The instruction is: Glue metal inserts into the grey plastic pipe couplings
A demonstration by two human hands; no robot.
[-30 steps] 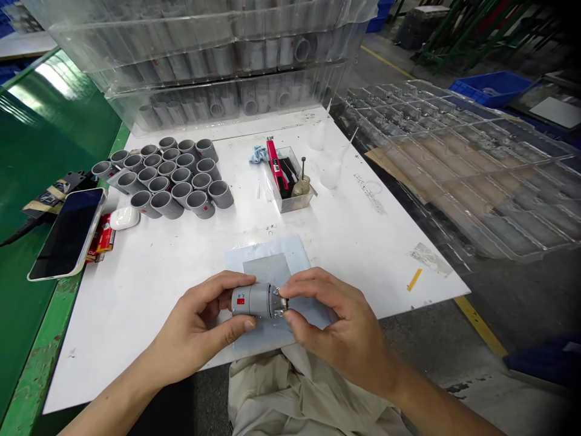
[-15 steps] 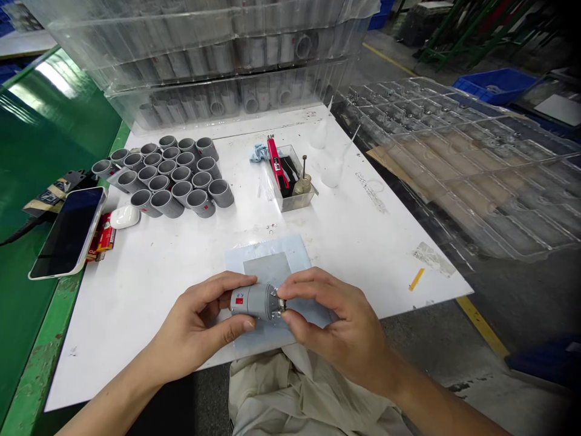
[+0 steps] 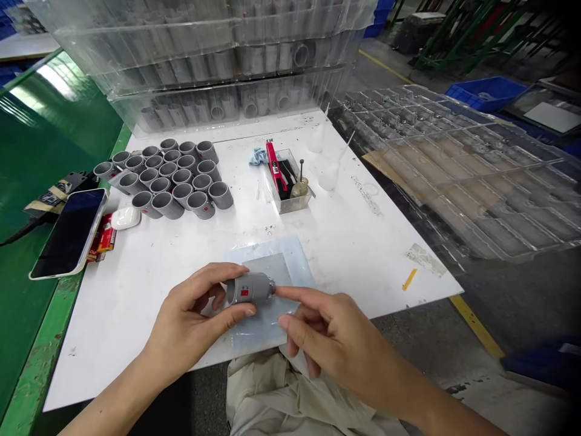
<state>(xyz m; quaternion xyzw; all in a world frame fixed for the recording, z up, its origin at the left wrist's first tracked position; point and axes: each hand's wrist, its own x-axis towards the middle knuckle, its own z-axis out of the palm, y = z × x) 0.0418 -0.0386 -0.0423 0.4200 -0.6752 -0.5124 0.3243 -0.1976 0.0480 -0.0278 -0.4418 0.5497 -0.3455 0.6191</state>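
A grey plastic cylinder [image 3: 256, 287] with a red mark on its side lies level in my left hand [image 3: 193, 312], thumb below and fingers above it. Small metal fittings [image 3: 272, 286] stick out of its right end. My right hand [image 3: 329, 324] points its index fingertip against that end; its thumb is apart from the index finger, the other fingers are curled, and nothing is held. Beneath the cylinder lies a pale blue sheet [image 3: 297, 260] with a grey square [image 3: 275, 264] on it.
Several grey cylinders [image 3: 167, 204] stand at the table's left, near a phone [image 3: 68, 233] and white case [image 3: 126, 218]. A small clear box [image 3: 295, 204] holds a red-handled tool [image 3: 275, 166] and a jar [image 3: 299, 188]. Squeeze bottles [image 3: 327, 177] stand beside it. Clear bins [image 3: 195, 112] are stacked behind.
My right thumb has come off the metal end and the index finger has straightened against it. The cylinder has turned slightly in my left hand and risen a little.
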